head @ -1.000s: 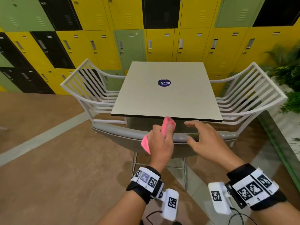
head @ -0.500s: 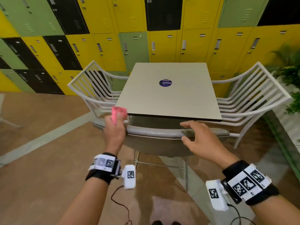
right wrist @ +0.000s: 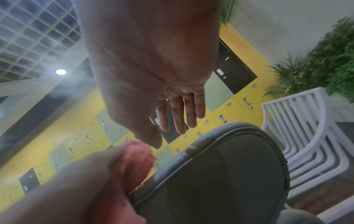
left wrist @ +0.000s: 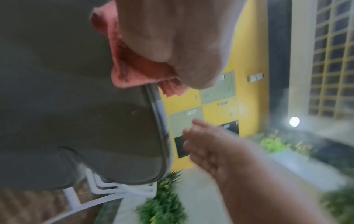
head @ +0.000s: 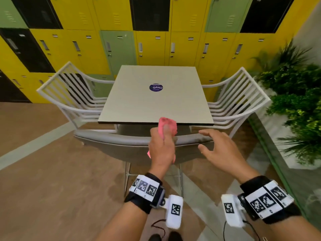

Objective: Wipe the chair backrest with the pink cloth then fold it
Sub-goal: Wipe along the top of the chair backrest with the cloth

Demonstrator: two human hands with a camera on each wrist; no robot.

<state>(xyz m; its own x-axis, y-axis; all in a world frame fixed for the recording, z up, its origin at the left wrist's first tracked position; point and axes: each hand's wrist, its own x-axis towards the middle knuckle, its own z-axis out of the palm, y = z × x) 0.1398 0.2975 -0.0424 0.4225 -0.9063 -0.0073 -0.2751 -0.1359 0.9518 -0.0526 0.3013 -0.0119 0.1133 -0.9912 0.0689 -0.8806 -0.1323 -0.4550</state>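
Note:
The grey padded chair backrest point(head: 119, 142) runs across the head view, just in front of me. My left hand point(head: 162, 145) grips the bunched pink cloth point(head: 167, 123) and presses it on the backrest's top edge, right of the middle. In the left wrist view the pink cloth point(left wrist: 134, 69) bulges out under my palm against the backrest point(left wrist: 76, 113). My right hand point(head: 215, 146) hovers beside it over the backrest's right end, fingers spread and holding nothing. The right wrist view shows its straight fingers point(right wrist: 180, 112) above the backrest point(right wrist: 220, 174).
A square beige table point(head: 156, 105) stands right behind the chair. White slatted chairs flank it at the left point(head: 69, 94) and right point(head: 238, 98). Yellow, green and black lockers point(head: 152, 47) fill the back wall. Green plants point(head: 295, 94) line the right side.
My left hand swept the cloth out to the backrest's left end and has come back to right of the middle. My right hand has lifted off the backrest's top edge.

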